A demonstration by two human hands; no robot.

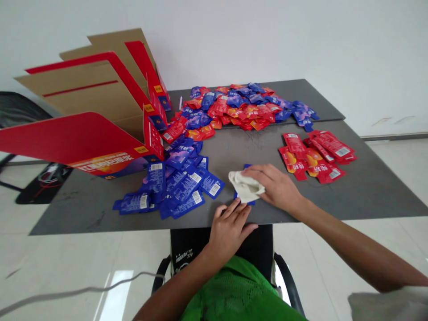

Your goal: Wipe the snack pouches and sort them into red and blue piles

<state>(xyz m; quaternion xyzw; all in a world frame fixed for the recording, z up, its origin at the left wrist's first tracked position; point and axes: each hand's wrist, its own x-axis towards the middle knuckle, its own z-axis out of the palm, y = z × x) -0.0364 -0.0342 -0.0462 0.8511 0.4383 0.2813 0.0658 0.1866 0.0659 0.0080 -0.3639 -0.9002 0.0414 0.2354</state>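
Observation:
My right hand [274, 187] presses a crumpled white cloth [245, 186] down on a blue sachet [243, 200], which shows only at its edges around the cloth. My left hand [230, 232] rests palm down at the table's front edge, holding nothing, its fingers apart and reaching close to the sachet's lower corner. A loose heap of blue sachets [174, 187] with white barcode labels lies to the left of my hands. Red sachets [314, 156] lie in a smaller group to the right.
A large mixed pile of red and blue sachets [234, 107] covers the far part of the grey table [234, 151]. Red-printed cardboard box flaps [76, 138] stand at the left, overhanging the table. A cable [80, 290] crosses the floor at lower left.

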